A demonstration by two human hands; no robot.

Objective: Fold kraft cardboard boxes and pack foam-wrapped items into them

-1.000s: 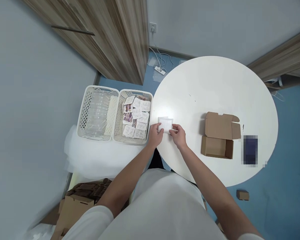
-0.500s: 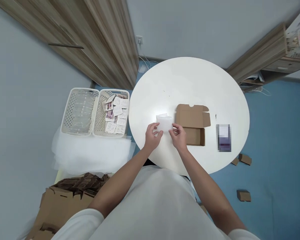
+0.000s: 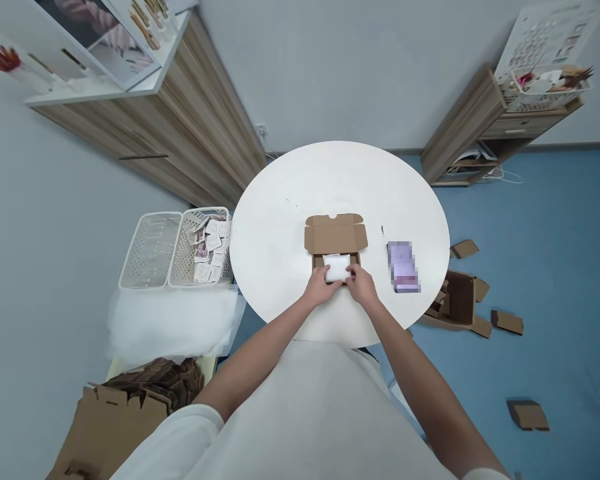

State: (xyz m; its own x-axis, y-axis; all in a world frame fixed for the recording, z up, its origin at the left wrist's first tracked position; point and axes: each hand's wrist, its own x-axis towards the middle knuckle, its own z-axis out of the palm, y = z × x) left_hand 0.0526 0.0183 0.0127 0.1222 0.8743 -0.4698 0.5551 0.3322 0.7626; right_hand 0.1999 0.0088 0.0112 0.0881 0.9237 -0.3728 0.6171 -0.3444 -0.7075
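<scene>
A white foam-wrapped packet lies within the tray of a small brown cardboard box, whose lid stands open toward the far side. My left hand grips the packet's left edge with bent fingers. At its right edge, my right hand pinches it between thumb and fingers. What the foam wraps is hidden. Both hands are over the box's near rim, covering part of it.
The box rests on a white oval table, with a pixelated purple phone-like object to its right. At left are a basket of cards, a basket of clear plastic items, foam sheets and flattened cardboard. An open carton sits on the floor.
The wrapped packet has gone from the bare tabletop into the open box, with both hands on it. The box now sits directly in front of me; the camera view has tilted up.
</scene>
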